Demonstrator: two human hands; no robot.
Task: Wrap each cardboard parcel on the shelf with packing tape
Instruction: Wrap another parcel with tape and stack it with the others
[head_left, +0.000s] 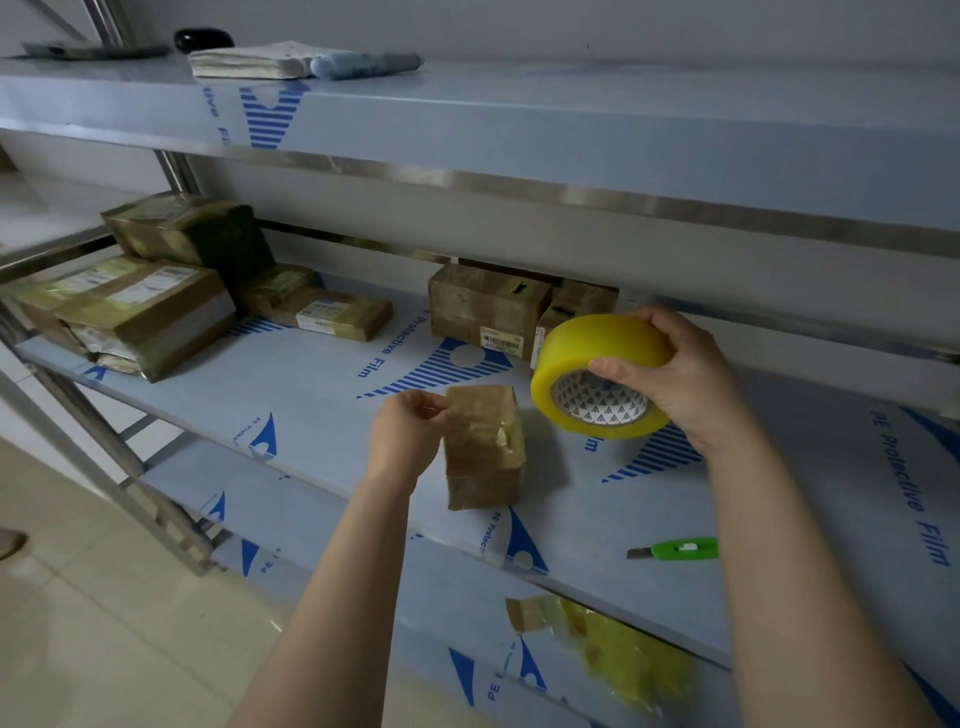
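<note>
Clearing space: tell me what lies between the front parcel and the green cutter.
Head view: only bare, film-covered shelf between parcel and cutter.

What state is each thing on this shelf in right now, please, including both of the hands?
small parcel, standing on the shelf, glossy with tape
left hand, pinching the small parcel's upper left corner
tape roll, lifted off the shelf, tilted
right hand, gripping the tape roll
green cutter, lying on the shelf, untouched
parcels at left, stacked, taped
yellow tape scrap, crumpled, below the shelf's front edge
</note>
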